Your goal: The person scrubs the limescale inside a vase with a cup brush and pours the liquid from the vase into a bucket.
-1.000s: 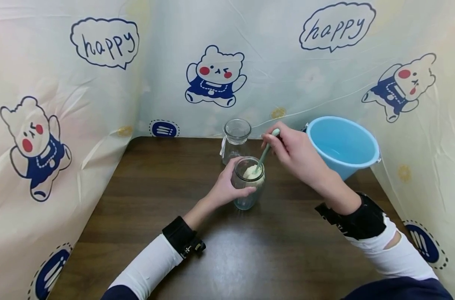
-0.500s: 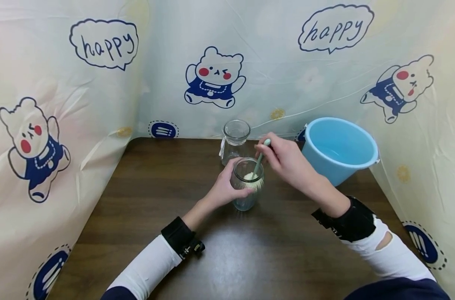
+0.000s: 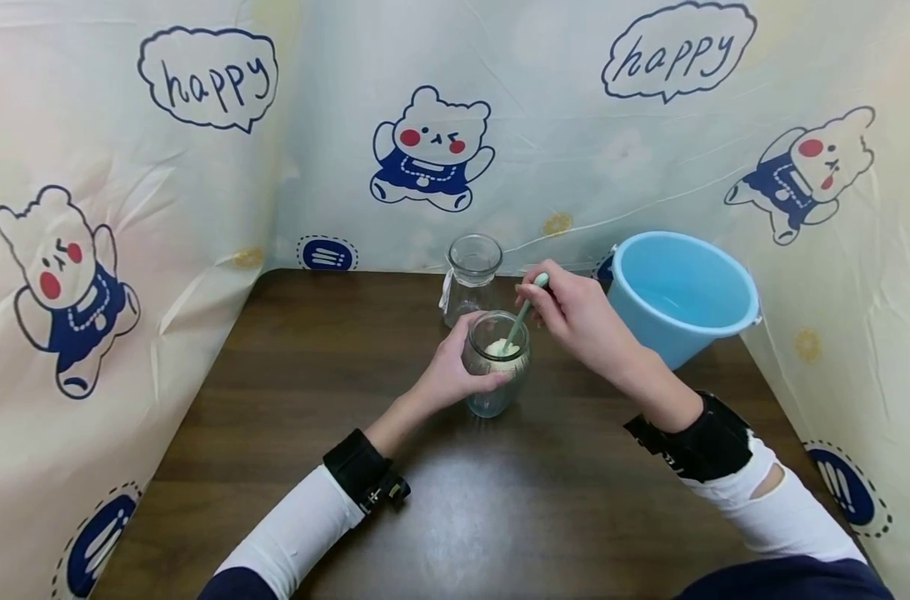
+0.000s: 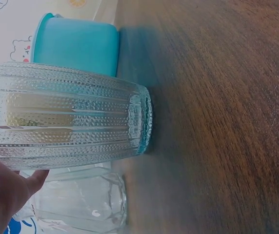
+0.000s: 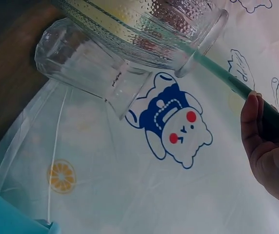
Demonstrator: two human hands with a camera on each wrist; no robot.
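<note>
My left hand [image 3: 455, 371] grips a ribbed clear glass jar [image 3: 492, 400] around its side, thumb in front. The jar appears upright on the table in the head view. Into its mouth runs the green handle [image 3: 515, 323] of a sponge bottle brush, tilted towards the right. The brush's pale yellow sponge head [image 4: 39, 112] shows through the glass in the left wrist view, in the jar's upper half. My right hand [image 3: 586, 317] pinches the handle near its top end, above and right of the jar mouth. In the right wrist view, fingers [image 5: 251, 119] and thumb hold that end.
Just behind the jar stands a second clear glass bottle [image 3: 466, 298] with a white tie at its neck. A light blue bucket [image 3: 650, 337] is at the back right of the brown table [image 3: 312, 367]. A printed curtain [image 3: 545, 108] encloses the back and sides.
My right hand went down and left with the brush, pushing the sponge deeper, then rose slightly. My left hand keeps its grip on the jar.
</note>
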